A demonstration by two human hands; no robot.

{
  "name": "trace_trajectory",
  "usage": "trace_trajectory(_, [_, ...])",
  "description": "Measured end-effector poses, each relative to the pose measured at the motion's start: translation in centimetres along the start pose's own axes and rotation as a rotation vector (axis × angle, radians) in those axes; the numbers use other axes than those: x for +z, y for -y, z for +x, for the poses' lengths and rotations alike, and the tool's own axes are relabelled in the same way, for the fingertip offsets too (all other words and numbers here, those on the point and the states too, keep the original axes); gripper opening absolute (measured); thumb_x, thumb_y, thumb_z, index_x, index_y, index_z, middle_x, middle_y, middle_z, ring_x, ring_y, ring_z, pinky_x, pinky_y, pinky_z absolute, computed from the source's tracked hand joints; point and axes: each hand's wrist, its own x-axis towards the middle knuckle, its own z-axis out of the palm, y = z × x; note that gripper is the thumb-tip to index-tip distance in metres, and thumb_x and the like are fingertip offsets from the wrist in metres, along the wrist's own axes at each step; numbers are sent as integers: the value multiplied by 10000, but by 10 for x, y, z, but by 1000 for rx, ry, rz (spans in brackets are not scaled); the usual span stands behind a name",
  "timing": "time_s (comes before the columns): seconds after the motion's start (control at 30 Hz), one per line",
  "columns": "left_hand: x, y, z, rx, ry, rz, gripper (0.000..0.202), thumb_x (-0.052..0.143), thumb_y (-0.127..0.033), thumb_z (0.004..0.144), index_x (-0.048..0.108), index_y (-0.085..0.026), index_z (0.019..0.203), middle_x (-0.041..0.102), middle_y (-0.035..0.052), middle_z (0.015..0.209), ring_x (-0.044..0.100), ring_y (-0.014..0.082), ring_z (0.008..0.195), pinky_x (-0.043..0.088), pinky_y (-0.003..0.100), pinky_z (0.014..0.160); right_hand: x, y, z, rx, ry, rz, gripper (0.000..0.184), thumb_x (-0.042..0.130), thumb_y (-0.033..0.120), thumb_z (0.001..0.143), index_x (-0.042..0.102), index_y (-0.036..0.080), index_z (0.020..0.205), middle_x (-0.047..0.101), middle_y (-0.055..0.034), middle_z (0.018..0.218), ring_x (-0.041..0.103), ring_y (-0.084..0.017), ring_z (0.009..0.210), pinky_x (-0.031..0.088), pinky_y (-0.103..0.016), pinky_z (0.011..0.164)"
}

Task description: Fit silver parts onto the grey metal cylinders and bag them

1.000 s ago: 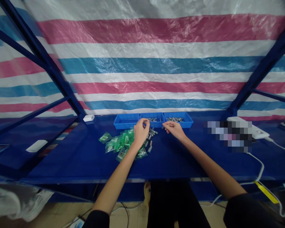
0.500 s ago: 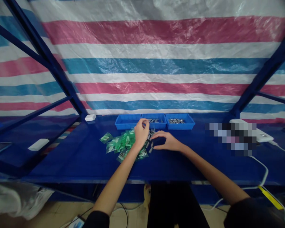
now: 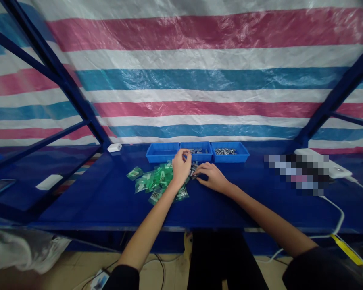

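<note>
Metal pieces (image 3: 195, 165) lay on the surface (image 3: 205, 211) at three o'clock from the left hand (image 3: 180, 167), its fingers curled nearly together; the right hand (image 3: 212, 176) was beside them, fingers slightly parted; either's hold was unclear.

1. Beside the left hand (image 3: 182, 167): green translucent plastic bags (image 3: 160, 177).
2. Beside the right hand (image 3: 212, 177): small silver-grey metallic pieces (image 3: 194, 166).
3. Beyond both hands: blue rectangular plastic trays (image 3: 231, 158).
4. Farther beyond: plastic sheeting (image 3: 199, 80) striped red, white and blue.

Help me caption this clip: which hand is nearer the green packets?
Left. The left hand is at the right side of the green packets; the right hand is farther right.
</note>
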Motion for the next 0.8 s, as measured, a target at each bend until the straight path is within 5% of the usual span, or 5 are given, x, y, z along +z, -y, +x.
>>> trace_trajectory(0.3, [-1,-4,-2,21,24,-14,143,437,-242,844,568,-188,869,623,11,810,579,130,747,442,242,717,7,12,0,-108,151,98,289,560,341,819,592,268,1097,578,-57,1160,480,-224,1074,335,-378,873])
trace_trajectory(0.8, [3,-2,-4,9,37,-2,142,448,-235,831,575,-193,876,626,4,801,563,127,711,429,257,731,11,8,0,-131,74,74,193,528,328,850,675,289,969,559,-56,1123,471,-215,1067,323,-368,870])
